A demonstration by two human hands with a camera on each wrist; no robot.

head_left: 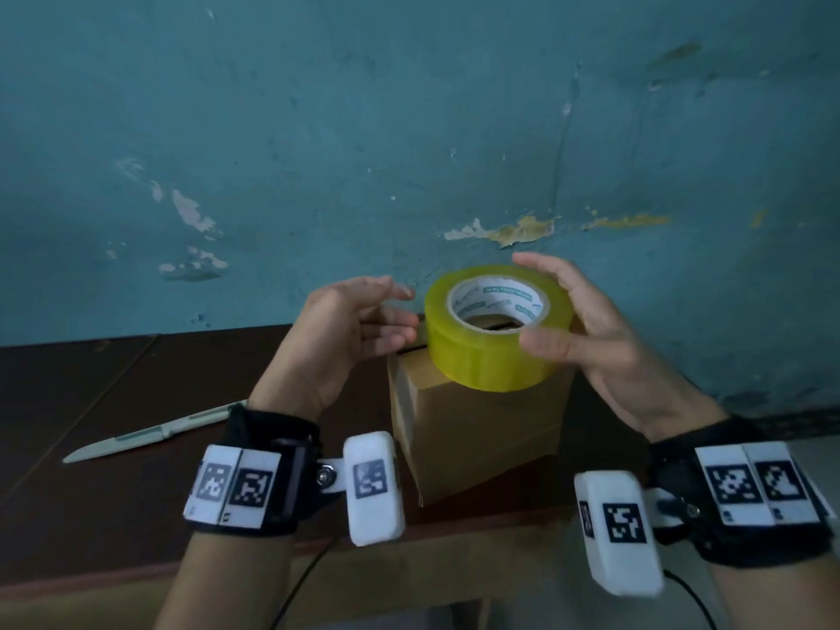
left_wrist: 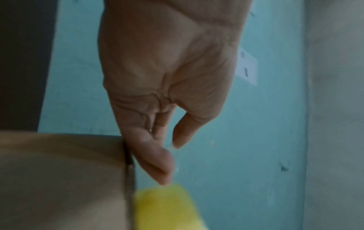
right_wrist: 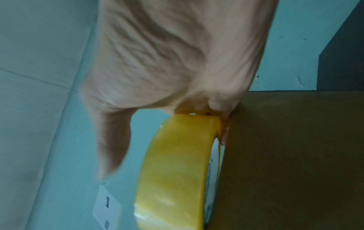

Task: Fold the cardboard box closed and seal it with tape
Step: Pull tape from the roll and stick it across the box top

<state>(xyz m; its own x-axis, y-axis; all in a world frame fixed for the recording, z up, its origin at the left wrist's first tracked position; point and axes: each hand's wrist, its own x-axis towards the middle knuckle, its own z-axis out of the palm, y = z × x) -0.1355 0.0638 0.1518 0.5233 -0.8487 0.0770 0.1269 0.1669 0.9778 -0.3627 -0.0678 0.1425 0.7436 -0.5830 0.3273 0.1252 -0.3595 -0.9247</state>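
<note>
Yellow tape roll (head_left: 495, 329) gripped by right hand (head_left: 604, 338) above box (head_left: 472, 429)

I see a teal wall (head_left: 318, 129) with peeling paint patches, dim and uneven light on it. Below it stands a dark brown table (head_left: 91, 379). At right, grey floor (head_left: 809, 429).
</note>
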